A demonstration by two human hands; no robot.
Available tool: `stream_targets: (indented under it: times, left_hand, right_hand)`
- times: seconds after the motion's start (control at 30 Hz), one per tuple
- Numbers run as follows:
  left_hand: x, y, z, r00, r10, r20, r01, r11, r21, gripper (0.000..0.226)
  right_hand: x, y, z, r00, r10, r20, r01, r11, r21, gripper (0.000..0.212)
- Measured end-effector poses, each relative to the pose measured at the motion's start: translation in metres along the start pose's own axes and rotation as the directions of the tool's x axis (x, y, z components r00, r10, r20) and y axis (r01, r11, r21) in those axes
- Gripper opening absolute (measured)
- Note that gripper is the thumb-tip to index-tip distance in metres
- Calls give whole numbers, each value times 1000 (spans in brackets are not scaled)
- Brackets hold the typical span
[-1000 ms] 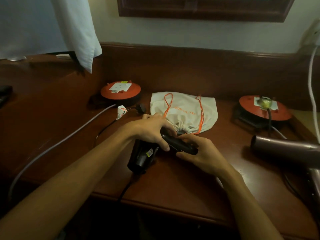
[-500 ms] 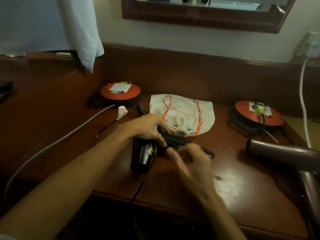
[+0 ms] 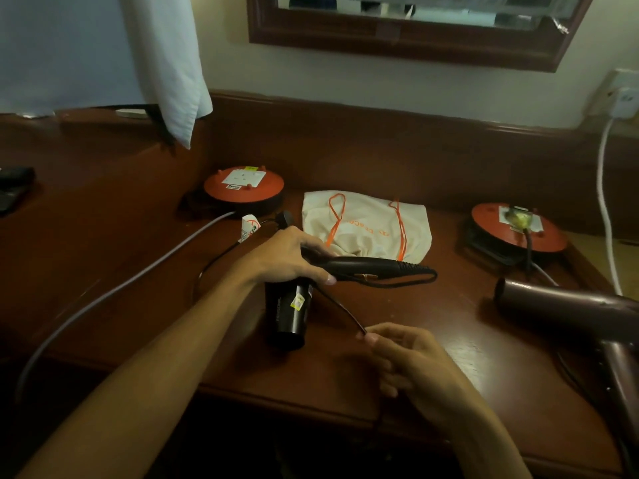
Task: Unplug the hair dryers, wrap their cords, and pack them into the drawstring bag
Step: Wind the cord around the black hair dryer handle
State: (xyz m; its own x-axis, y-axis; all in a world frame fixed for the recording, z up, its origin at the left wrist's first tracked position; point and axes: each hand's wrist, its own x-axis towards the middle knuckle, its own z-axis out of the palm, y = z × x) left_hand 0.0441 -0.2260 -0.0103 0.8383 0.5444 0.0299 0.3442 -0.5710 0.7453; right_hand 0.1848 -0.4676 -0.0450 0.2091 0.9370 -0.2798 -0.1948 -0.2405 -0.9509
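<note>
Left hand still curled around the black hair dryer where barrel meets handle, pinning it to the bench. Right hand now drawn back from the handle toward the near bench edge, fingers pinching the black cord, pulled taut from under the left fingers. Drawstring bag just beyond the left fingers; pink hair dryer well right.
</note>
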Motion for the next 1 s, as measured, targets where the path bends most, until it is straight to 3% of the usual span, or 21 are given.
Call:
stream_targets:
  times: [0.07, 0.13, 0.17, 0.23, 0.3, 0.43, 0.63, 0.77, 0.83, 1.0]
  left_hand:
    - [-4, -2, -1, 1000, 10, -9, -11, 999, -50, 41]
    - [-7, -1, 1, 1000, 13, -10, -14, 999, -46, 39]
    - [-7, 0, 3, 1000, 17, -4, -17, 999, -30, 38]
    - [-7, 2, 5, 1000, 24, 6, -24, 1000, -1, 34]
    - [-5, 4, 6, 1000, 27, 7, -27, 999, 17, 31]
    - [-5, 8, 8, 999, 9, 31, -12, 996, 89, 36]
    - [-8, 13, 7, 997, -14, 70, 2, 984, 177, 47]
    - [-6, 15, 7, 995, 6, 103, -26, 980, 195, 49]
    - [-8, 11, 5, 994, 29, 108, -43, 991, 126, 48]
    - [-18, 7, -3, 994, 88, 61, -82, 992, -96, 38]
  right_hand:
    - [-2, -7, -7, 999, -23, -45, 19, 996, -85, 16]
    - [-8, -20, -5, 983, -157, -101, 129, 962, -240, 10]
    - [-12, -29, -3, 955, -265, -129, 198, 901, -386, 10]
    - [-12, -47, 2, 853, -510, -110, 272, 615, -740, 10]
    - [1, -62, 2, 795, -607, -21, 261, 372, -891, 12]
    - [46, -83, -17, 823, -566, 58, 251, 270, -930, 16]
    - [95, -92, -31, 928, -320, 191, 289, 297, -910, 16]
    - [106, -94, -53, 976, -73, 206, 210, 568, -795, 19]
    - [110, -95, -62, 983, -49, 177, 167, 640, -750, 31]
    - [119, -95, -62, 975, -44, 217, 189, 676, -712, 42]
